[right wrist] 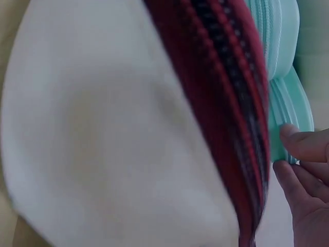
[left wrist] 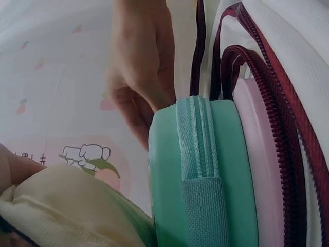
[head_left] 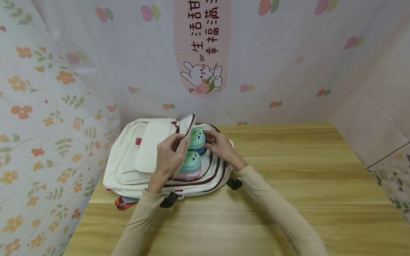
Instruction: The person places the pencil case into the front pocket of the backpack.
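Note:
A white backpack (head_left: 131,156) with dark red zips lies on the table, its front compartment unzipped. My left hand (head_left: 169,154) grips the edge of the compartment's flap (head_left: 189,124) and holds it up. Inside, a mint green zip case (head_left: 196,137) with a panda print lies towards the back, over a dark blue item (head_left: 201,151). My right hand (head_left: 221,145) pinches this case's side between thumb and fingers, seen also in the right wrist view at the mint case (right wrist: 293,103). A second mint case (head_left: 191,161) lies nearer, on a pink case (head_left: 192,175).
The wooden table (head_left: 304,177) stretches to the right of the backpack. A printed curtain (head_left: 134,53) hangs close behind and to the left. A red-and-grey strap (head_left: 125,202) sticks out at the bag's near left, and black wrist mounts (head_left: 169,200) hang under both wrists.

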The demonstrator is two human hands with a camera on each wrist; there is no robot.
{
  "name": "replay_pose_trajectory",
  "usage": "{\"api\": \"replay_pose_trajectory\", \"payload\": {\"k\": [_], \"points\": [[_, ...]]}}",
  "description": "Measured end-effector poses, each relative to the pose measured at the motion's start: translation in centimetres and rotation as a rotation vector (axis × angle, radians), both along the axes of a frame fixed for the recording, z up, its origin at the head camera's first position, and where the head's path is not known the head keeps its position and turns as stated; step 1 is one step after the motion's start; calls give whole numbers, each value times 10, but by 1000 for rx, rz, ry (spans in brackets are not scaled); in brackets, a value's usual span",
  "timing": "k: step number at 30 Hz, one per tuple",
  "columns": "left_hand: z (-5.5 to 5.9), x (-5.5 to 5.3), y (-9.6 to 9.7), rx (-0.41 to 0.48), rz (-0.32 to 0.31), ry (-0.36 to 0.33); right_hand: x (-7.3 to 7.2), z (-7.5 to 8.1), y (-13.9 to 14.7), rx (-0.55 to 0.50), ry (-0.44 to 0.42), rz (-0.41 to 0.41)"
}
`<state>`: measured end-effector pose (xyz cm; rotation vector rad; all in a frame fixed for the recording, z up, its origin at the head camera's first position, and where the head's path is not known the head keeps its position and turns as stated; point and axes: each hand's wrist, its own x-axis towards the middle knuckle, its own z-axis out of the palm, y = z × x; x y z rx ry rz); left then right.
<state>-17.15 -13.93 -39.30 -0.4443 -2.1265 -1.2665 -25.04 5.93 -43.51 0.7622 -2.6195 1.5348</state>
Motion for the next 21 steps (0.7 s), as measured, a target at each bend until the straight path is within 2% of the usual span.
{"api": "replay_pose_trajectory", "payload": {"k": [5, 14, 17, 21], "points": [[-1, 0, 0, -6, -4, 4, -2, 1, -4, 18, 10, -2], [-1, 0, 1, -10, -19, -39, 1, 0, -1, 21, 42, 16], [-4, -1, 5, -53, -26, -23, 3, 2, 3, 35, 65, 10], [-10, 1, 14, -152, -61, 9, 6, 4, 12, 51, 79, -10]]}}
